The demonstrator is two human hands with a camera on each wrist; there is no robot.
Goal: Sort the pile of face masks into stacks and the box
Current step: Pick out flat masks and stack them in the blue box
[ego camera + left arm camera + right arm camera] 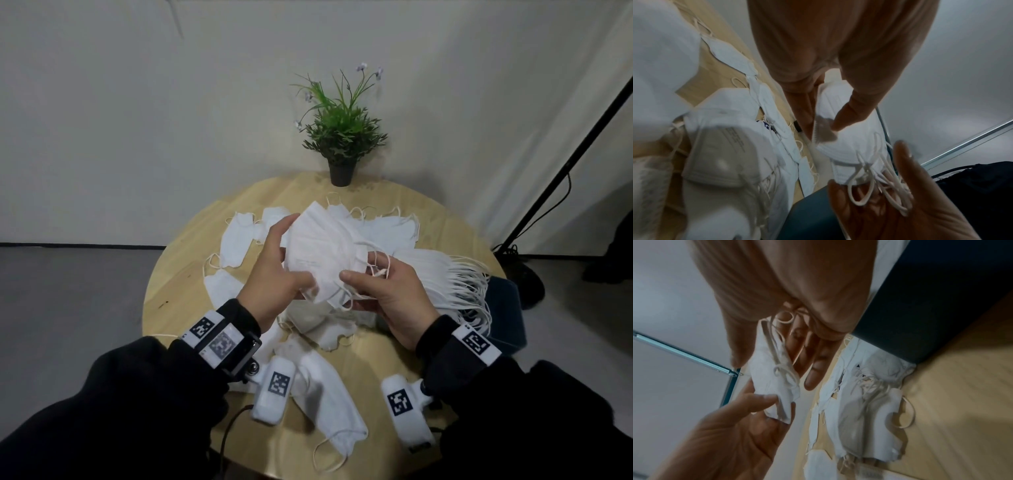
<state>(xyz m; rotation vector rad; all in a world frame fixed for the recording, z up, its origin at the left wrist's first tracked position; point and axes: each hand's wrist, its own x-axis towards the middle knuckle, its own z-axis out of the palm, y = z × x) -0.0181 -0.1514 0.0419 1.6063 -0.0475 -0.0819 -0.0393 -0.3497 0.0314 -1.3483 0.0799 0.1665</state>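
A bundle of white folded face masks [325, 257] hangs above the round wooden table [185, 274], held between both hands. My left hand [291, 257] grips its left side, and in the left wrist view the thumb and fingers pinch the bundle's edge [824, 129]. My right hand [363, 279] holds the lower right corner, with the ear loops [781, 353] lying across its fingers. More loose masks [236, 240] lie scattered on the table. A stack of flat masks [438, 270] lies at the right, loops hanging toward the dark blue box [507, 308].
A potted plant [342, 144] stands at the table's far edge by the wall. A black stand [565, 164] with a cable leans at the right. One long mask [332, 404] lies near the front edge under my wrists.
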